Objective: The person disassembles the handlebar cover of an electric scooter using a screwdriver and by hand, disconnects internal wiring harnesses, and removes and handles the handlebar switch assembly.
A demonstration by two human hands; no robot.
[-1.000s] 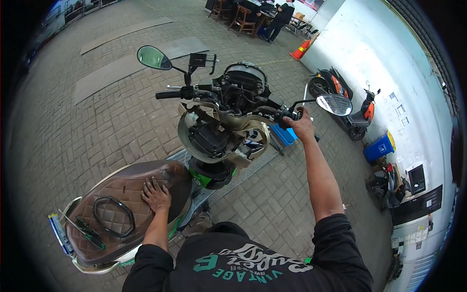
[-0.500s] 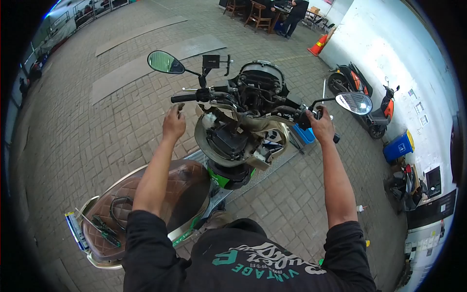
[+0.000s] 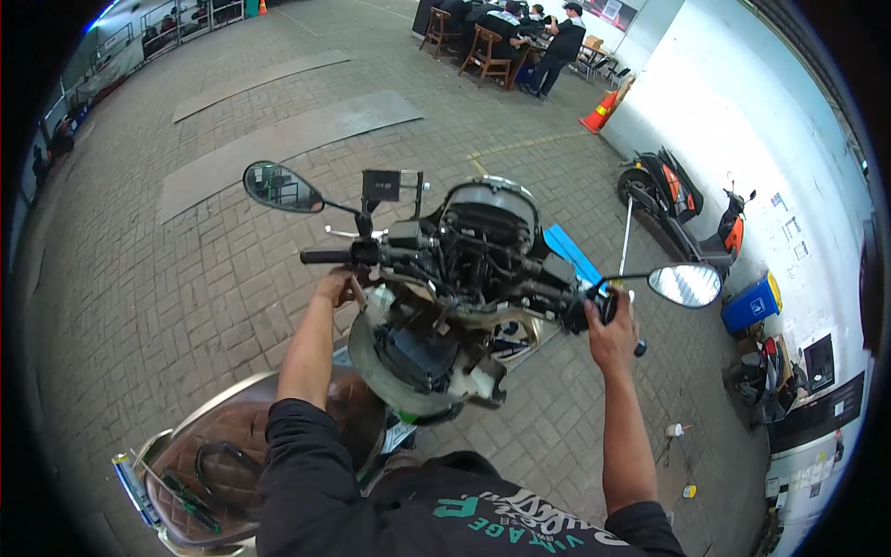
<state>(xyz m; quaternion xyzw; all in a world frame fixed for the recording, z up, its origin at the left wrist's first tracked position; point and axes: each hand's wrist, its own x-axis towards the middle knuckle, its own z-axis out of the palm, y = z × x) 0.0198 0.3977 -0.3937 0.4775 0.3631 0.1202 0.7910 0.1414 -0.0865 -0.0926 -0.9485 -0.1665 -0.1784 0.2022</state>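
My right hand is wrapped round the right end of the scooter's handlebar, below the round right mirror. Just under the black left grip, my left hand has its fingers bent at the edge of the beige front cover; some fingertips are hidden behind it. Wires and the headlight housing show uncovered between the grips. A phone holder stands beside the left mirror. On the brown quilted seat lie a black ring-shaped part and green-handled tools.
Several people are at a table at the top. An orange cone stands by the white wall. Parked scooters and a blue bin are at the right. Flat boards lie on the paving at the upper left.
My left hand has gone from the seat up to the front cover by the left grip. The cover sits turned and shifted left. My right hand has stayed at the right grip.
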